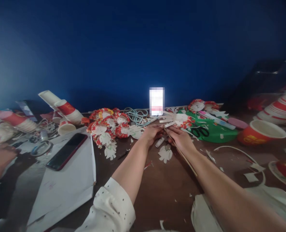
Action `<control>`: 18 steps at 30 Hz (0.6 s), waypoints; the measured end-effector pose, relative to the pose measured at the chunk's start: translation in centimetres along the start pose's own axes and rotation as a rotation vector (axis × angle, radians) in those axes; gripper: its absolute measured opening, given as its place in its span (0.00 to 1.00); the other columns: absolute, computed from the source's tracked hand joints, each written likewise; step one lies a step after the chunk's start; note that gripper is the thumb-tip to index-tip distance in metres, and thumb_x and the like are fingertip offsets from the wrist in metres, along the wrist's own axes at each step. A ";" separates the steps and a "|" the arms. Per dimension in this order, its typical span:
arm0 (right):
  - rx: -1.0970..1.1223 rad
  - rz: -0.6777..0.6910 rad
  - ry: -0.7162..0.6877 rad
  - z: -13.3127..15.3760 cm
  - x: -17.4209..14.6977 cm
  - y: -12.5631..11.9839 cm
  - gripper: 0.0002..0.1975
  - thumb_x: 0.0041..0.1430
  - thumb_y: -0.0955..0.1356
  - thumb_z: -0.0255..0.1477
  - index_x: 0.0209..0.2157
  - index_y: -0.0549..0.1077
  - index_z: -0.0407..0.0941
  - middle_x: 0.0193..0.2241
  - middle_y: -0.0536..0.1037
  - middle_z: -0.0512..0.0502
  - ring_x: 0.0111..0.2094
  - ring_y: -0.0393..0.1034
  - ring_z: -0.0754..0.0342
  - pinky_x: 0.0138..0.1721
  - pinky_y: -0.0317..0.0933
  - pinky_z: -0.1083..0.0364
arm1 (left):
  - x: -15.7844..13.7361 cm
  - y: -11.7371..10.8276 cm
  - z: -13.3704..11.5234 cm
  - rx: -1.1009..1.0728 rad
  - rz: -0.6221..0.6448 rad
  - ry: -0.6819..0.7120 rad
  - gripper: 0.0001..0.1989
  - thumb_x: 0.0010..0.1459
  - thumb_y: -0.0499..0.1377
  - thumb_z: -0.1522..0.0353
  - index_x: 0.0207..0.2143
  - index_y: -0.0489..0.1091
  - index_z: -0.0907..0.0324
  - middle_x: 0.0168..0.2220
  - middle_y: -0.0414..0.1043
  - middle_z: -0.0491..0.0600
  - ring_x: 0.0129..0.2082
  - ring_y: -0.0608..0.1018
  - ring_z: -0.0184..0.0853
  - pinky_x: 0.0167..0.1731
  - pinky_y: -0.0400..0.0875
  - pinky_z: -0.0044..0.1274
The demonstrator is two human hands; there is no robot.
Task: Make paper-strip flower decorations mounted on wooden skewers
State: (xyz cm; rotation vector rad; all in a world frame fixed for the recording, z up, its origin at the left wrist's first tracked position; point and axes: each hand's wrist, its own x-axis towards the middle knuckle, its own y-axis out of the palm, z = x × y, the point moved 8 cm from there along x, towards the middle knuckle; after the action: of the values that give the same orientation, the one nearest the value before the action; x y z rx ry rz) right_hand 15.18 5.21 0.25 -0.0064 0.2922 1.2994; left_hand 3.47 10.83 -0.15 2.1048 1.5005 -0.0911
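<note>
My right hand (181,140) is closed round a thin wooden stick (186,161), which slants down toward me under the forearm. My left hand (152,134) is closed too, its fingertips meeting the right ones at the stick's upper end; what it pinches there is too small to make out. A small white tube (160,142) lies between the hands. Just below it is a white leaf-like paper cutout (165,154). Beyond my fingertips sits a paper-cup piece cut into spread white strips (170,118), with a red-and-white woven part (186,120).
Red-and-white woven paper pieces (104,129) are heaped left. Black-handled scissors (200,131) lie on green paper (218,134). A phone (67,151) rests on a white board (68,187). A paper cup (261,132) stands right. A lit screen (156,100) is behind; another person's hand (0,159) at left.
</note>
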 end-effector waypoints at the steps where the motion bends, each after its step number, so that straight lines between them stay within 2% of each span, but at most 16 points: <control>1: -0.013 -0.003 -0.002 -0.1 0.0 -0.1 0.23 0.44 0.74 0.39 0.42 0.81 0.44 0.17 0.72 0.54 0.16 0.59 0.61 0.18 0.49 0.59 | 0.0 -0.1 0.1 0.001 -0.007 -0.001 0.05 0.54 0.68 0.73 0.32 0.76 0.67 0.22 0.73 0.47 0.21 0.72 0.24 0.25 0.67 0.17; 5: -0.065 -0.006 -0.004 -0.5 0.2 -0.2 0.24 0.45 0.74 0.39 0.44 0.81 0.44 0.15 0.70 0.55 0.16 0.58 0.61 0.19 0.49 0.60 | 0.1 -0.2 0.2 -0.019 -0.011 0.006 0.07 0.51 0.70 0.73 0.30 0.75 0.67 0.22 0.72 0.46 0.20 0.72 0.24 0.24 0.67 0.17; 10: -0.120 -0.033 -0.024 -0.5 0.4 -0.5 0.26 0.46 0.73 0.40 0.46 0.81 0.40 0.15 0.71 0.53 0.17 0.62 0.59 0.20 0.51 0.60 | 0.3 -0.4 0.4 -0.017 -0.026 -0.009 0.10 0.50 0.71 0.71 0.27 0.73 0.67 0.21 0.70 0.46 0.19 0.71 0.24 0.22 0.65 0.16; 18: -0.213 -0.053 -0.063 0.1 0.0 -0.6 0.25 0.48 0.71 0.42 0.45 0.82 0.42 0.15 0.73 0.52 0.17 0.65 0.56 0.20 0.54 0.58 | 0.6 -0.2 0.7 -0.037 0.026 -0.016 0.11 0.48 0.72 0.70 0.29 0.74 0.67 0.22 0.69 0.45 0.20 0.70 0.22 0.21 0.65 0.15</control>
State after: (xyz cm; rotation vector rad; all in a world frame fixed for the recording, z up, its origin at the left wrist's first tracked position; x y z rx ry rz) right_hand 15.72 5.05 0.23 -0.1520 0.0983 1.2707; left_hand 3.67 11.09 -1.03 2.0888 1.4539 -0.0701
